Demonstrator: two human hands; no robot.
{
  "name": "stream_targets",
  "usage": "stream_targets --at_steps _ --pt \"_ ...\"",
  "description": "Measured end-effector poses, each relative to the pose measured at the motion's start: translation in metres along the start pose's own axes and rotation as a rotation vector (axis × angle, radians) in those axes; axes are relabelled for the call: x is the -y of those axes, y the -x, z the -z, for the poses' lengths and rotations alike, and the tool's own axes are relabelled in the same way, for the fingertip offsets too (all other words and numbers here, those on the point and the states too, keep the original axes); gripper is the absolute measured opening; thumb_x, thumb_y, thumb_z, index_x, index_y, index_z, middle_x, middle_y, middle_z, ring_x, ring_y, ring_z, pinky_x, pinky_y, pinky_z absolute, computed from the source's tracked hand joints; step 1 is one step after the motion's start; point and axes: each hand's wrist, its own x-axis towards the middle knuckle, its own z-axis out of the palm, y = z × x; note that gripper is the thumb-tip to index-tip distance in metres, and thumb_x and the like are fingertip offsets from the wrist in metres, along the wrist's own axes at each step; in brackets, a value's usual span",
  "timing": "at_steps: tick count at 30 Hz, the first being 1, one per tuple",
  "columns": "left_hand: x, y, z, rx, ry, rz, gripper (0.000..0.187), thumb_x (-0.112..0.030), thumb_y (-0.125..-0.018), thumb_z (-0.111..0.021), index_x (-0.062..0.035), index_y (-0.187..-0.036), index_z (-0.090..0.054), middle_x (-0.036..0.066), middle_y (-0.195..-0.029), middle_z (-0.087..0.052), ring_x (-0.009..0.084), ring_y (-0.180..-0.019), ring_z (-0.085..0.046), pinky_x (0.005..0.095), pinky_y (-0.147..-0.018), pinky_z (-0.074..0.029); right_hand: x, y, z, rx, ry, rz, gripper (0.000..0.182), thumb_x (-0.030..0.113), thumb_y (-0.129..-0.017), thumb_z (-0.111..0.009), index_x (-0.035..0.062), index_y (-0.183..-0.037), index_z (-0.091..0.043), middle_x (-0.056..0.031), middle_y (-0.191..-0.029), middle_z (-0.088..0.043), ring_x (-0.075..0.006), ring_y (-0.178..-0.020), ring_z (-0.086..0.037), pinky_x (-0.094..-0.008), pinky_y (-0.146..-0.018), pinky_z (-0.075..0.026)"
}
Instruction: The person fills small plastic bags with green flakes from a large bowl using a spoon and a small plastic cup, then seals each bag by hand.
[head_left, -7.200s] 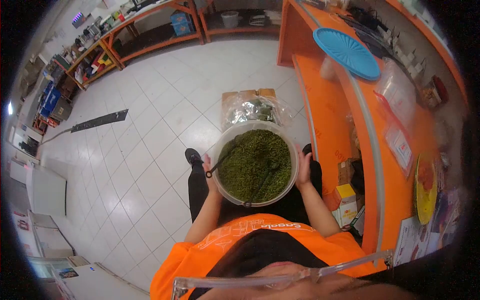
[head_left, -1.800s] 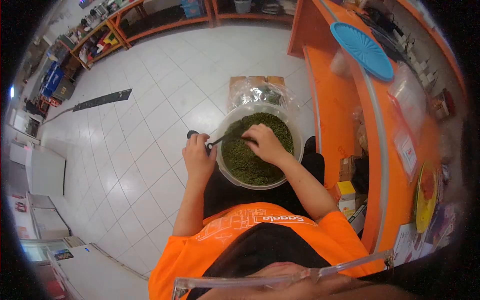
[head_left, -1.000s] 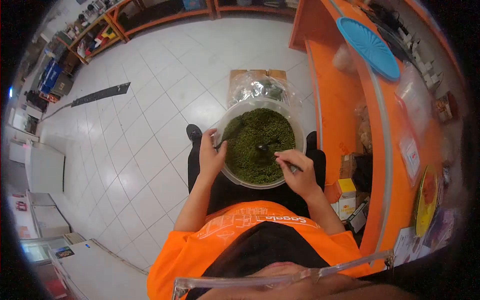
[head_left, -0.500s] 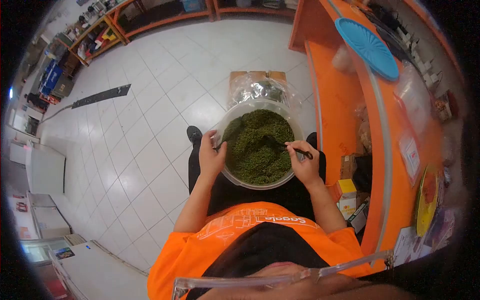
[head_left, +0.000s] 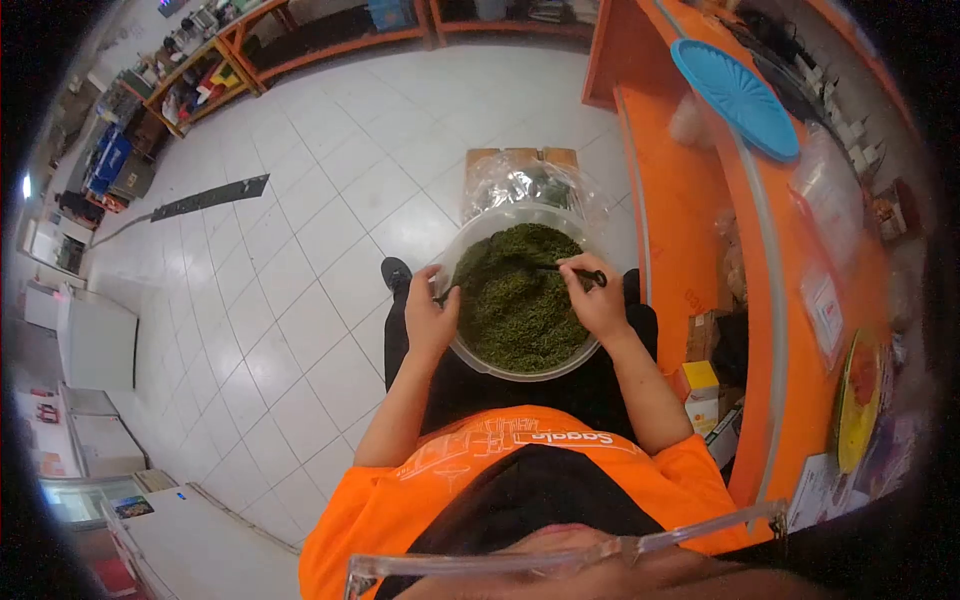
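Note:
A wide translucent plastic bowl [head_left: 527,376] sits at my lap, between my knees. It holds a heap of chopped dark green herbs [head_left: 525,325]. My left hand [head_left: 430,318] is closed on the bowl's left edge, thumb on the inner side and fingers outside, by a small dark handle. In my right hand [head_left: 595,300] is a black spoon [head_left: 603,279], pinched near the end of its handle over the right side of the bowl. The spoon's shaft points left across the herbs, and its head is hidden among them.
Beyond the bowl, a clear plastic bag [head_left: 510,185] rests on a brown wooden stool [head_left: 563,157]. An orange shelf unit [head_left: 665,200] stands close on my right, with a blue lid [head_left: 735,98] on top and boxes [head_left: 700,385] below. White tiled floor [head_left: 330,230] extends to the left.
My right hand has moved up and slightly left with the spoon, which now lies flatter, nearer the bowl's far side. My left hand keeps its hold on the bowl.

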Motion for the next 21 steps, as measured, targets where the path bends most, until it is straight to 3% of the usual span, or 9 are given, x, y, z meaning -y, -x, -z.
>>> stream_targets --at_steps 6,8,9,11,14,16,18,20,21 --pt "-0.007 -0.001 0.003 0.001 -0.034 -0.012 0.040 -0.014 -0.077 -0.065 -0.0032 -0.114 -0.051 0.016 -0.102 -0.060 0.0302 -0.089 -0.061 0.0360 -0.073 -0.048 0.014 0.032 0.009 -0.149 -0.061 0.001 0.005 0.003 -0.084 -0.061 -0.0012 -0.082 -0.061 -0.0105 -0.083 -0.064 -0.0166 -0.077 -0.062 -0.0276 -0.073 -0.048" --pt "-0.010 0.000 0.004 0.008 -0.038 -0.012 0.040 -0.013 -0.077 -0.066 -0.0032 -0.114 -0.051 0.017 -0.102 -0.060 0.0298 -0.088 -0.061 0.0355 -0.072 -0.048 0.040 0.048 0.007 0.121 -0.317 -0.085 0.004 0.002 -0.083 -0.062 -0.0011 -0.081 -0.060 -0.0093 -0.080 -0.064 -0.0149 -0.076 -0.061 -0.0279 -0.071 -0.048" --pt "-0.011 0.000 0.004 0.003 -0.035 -0.010 0.040 -0.013 -0.077 -0.066 -0.0033 -0.113 -0.051 0.017 -0.100 -0.060 0.0296 -0.087 -0.061 0.0352 -0.072 -0.048 0.041 0.051 0.008 0.119 -0.316 -0.084 0.004 0.002 -0.083 -0.062 -0.0011 -0.081 -0.060 -0.0093 -0.080 -0.064 -0.0149 -0.076 -0.061 -0.0279 -0.071 -0.048" --pt "-0.010 0.000 0.003 -0.006 -0.032 -0.009 0.040 -0.013 -0.077 -0.066 -0.0034 -0.113 -0.051 0.017 -0.099 -0.060 0.0293 -0.086 -0.061 0.0349 -0.071 -0.048 0.041 0.053 0.013 0.261 -0.248 -0.196 0.008 0.006 -0.083 -0.063 -0.0009 -0.080 -0.059 -0.0087 -0.073 -0.062 -0.0128 -0.070 -0.060 -0.0284 -0.066 -0.048" --pt "-0.005 0.000 0.002 -0.032 -0.019 -0.048 0.040 -0.013 -0.077 -0.066 -0.0032 -0.113 -0.051 0.017 -0.097 -0.060 0.0290 -0.084 -0.062 0.0352 -0.071 -0.048 0.023 0.040 0.041 0.260 0.114 -0.306 0.006 0.003 -0.085 -0.061 -0.0013 -0.081 -0.058 -0.0065 -0.079 -0.064 -0.0121 -0.074 -0.062 -0.0258 -0.066 -0.050" --pt "-0.011 0.000 0.004 -0.020 -0.037 -0.030 0.040 -0.013 -0.077 -0.066 -0.0030 -0.113 -0.051 0.017 -0.096 -0.061 0.0292 -0.084 -0.062 0.0353 -0.071 -0.048 0.001 0.037 0.049 0.170 0.138 -0.273 0.009 0.005 -0.086 -0.061 -0.0009 -0.080 -0.058 -0.0061 -0.075 -0.063 -0.0107 -0.070 -0.061 -0.0252 -0.063 -0.048" --pt "-0.011 0.000 0.003 -0.023 -0.035 -0.030 0.040 -0.013 -0.077 -0.066 -0.0029 -0.113 -0.051 0.017 -0.097 -0.061 0.0293 -0.084 -0.062 0.0354 -0.071 -0.048 0.006 0.028 0.055 0.029 0.235 -0.211 0.017 0.013 -0.082 -0.064 -0.0010 -0.081 -0.055 -0.0113 -0.065 -0.059 -0.0205 -0.059 -0.058 -0.0323 -0.056 -0.045" --pt "-0.006 0.000 0.001 -0.018 -0.030 -0.032 0.040 -0.013 -0.077 -0.066 -0.0027 -0.113 -0.051 0.017 -0.097 -0.061 0.0293 -0.085 -0.062 0.0356 -0.071 -0.048 0.022 0.023 0.053 0.065 0.265 -0.251 0.012 0.008 -0.081 -0.063 -0.0014 -0.084 -0.056 -0.0129 -0.071 -0.062 -0.0211 -0.066 -0.062 -0.0320 -0.062 -0.047" --pt "-0.004 -0.001 0.001 -0.014 0.006 -0.032 0.040 -0.013 -0.077 -0.066 -0.0026 -0.113 -0.051 0.017 -0.097 -0.061 0.0295 -0.085 -0.062 0.0357 -0.072 -0.048 0.025 0.022 0.049 0.044 0.180 -0.117 0.009 0.005 -0.081 -0.062 -0.0015 -0.085 -0.057 -0.0138 -0.076 -0.063 -0.0215 -0.072 -0.063 -0.0312 -0.066 -0.048"
